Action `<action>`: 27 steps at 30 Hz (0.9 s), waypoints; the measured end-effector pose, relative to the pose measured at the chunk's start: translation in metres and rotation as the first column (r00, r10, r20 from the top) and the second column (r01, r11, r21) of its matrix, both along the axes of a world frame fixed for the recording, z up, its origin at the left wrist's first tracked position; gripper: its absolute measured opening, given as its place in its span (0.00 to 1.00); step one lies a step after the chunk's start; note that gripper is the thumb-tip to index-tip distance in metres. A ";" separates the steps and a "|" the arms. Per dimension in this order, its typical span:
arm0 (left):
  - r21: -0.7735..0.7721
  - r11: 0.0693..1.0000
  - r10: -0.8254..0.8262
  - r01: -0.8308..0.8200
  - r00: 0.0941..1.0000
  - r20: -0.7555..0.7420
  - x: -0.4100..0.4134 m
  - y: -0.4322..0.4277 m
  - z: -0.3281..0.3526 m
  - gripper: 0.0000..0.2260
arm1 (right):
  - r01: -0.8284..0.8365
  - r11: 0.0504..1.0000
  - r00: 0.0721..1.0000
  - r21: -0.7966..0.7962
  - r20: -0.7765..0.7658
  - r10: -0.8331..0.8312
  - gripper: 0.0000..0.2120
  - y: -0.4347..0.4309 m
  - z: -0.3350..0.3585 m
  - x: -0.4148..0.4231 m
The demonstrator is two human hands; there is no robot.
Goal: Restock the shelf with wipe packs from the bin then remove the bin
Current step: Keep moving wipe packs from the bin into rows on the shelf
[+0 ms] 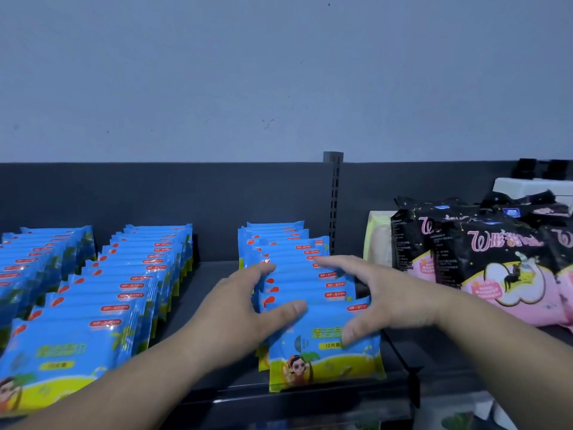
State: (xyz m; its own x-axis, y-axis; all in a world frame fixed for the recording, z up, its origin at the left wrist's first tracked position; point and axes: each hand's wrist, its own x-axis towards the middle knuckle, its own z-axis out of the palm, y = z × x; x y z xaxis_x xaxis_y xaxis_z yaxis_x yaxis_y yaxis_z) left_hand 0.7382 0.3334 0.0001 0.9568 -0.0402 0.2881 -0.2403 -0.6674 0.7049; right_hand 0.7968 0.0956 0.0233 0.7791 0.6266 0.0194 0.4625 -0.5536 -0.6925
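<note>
Blue and yellow wipe packs stand upright in three rows on a dark shelf (214, 293). My left hand (248, 308) and my right hand (381, 299) clasp the right row of wipe packs (297, 268) from both sides. Fingers lie along the pack tops and both thumbs press the face of the front pack (325, 364). The middle row (130, 280) and the left row (34, 265) stand untouched. No bin is in view.
Black and pink packages (483, 259) fill the shelf section to the right, past a slotted upright post (334, 206). A pale pack (378, 240) stands behind them. A gap of bare shelf runs between the middle and right rows. A grey wall rises behind.
</note>
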 end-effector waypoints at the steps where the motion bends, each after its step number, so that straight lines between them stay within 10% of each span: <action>1: 0.001 1.000 -0.026 0.026 1.000 -0.001 0.000 0.000 -0.002 0.41 | 0.006 0.999 0.999 -0.047 0.042 -0.004 0.54 -0.001 -0.002 -0.001; 11: 0.100 0.995 -0.010 0.022 0.993 -0.118 0.013 -0.007 -0.013 0.66 | 0.150 0.987 0.981 -0.052 0.128 -0.143 0.63 0.002 -0.016 -0.001; 21: -0.100 0.993 -0.082 0.066 0.982 -0.169 0.007 -0.006 -0.004 0.47 | 0.115 0.992 0.993 -0.044 0.001 -0.115 0.62 0.018 -0.020 0.000; 27: -0.191 0.981 -0.044 0.017 0.990 -0.134 0.014 -0.004 -0.007 0.44 | 0.198 0.955 0.980 0.221 -0.066 -0.188 0.37 0.019 -0.011 0.018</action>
